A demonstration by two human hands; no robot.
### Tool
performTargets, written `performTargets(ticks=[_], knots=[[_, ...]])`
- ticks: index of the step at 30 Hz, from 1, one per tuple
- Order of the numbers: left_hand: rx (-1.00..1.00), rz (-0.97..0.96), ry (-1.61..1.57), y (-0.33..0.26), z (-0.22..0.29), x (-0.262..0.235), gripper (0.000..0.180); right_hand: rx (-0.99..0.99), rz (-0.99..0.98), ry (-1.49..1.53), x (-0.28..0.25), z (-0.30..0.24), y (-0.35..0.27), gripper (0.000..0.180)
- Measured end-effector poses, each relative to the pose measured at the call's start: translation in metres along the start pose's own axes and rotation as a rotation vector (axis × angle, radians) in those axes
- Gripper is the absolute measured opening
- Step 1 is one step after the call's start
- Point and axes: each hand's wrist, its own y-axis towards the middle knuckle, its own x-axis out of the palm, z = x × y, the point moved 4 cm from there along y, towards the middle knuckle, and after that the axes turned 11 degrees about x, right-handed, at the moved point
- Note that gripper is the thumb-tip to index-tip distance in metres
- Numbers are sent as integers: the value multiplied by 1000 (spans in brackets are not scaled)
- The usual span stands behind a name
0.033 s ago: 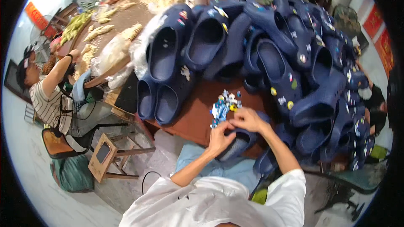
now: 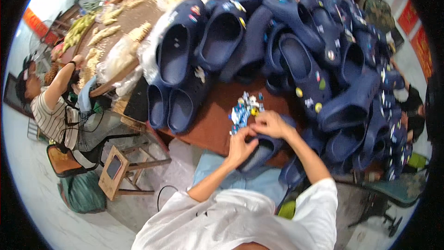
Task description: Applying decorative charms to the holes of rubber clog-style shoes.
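Across the upper right of the frame a heap of navy clogs (image 2: 296,41) crowded the brown table (image 2: 208,120), and at lower centre my left hand (image 2: 240,146) and right hand (image 2: 273,124) had fingers clamped on one light, rubbery clog (image 2: 261,153), best gripped by its rim, beside small slippery charms (image 2: 245,109).

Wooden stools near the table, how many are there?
1: a small wooden stool stands on the floor left of the table, behind the seated co-worker. Others may be hidden.

The person wears a loose white short-sleeved shirt and light blue trousers, with forearms and both hands bare.
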Motion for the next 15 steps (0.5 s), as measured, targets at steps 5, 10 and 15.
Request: performTargets(ticks=[5, 10, 15], knots=[[-47, 1, -27, 8, -8, 0, 18, -41, 94, 26, 1, 0, 6, 42], [-97, 9, -75, 9, -3, 4, 21, 5, 83, 10, -3, 0, 0, 40], [-90, 11, -79, 4, -4, 4, 22, 64, 94, 46, -3, -7, -2, 40]])
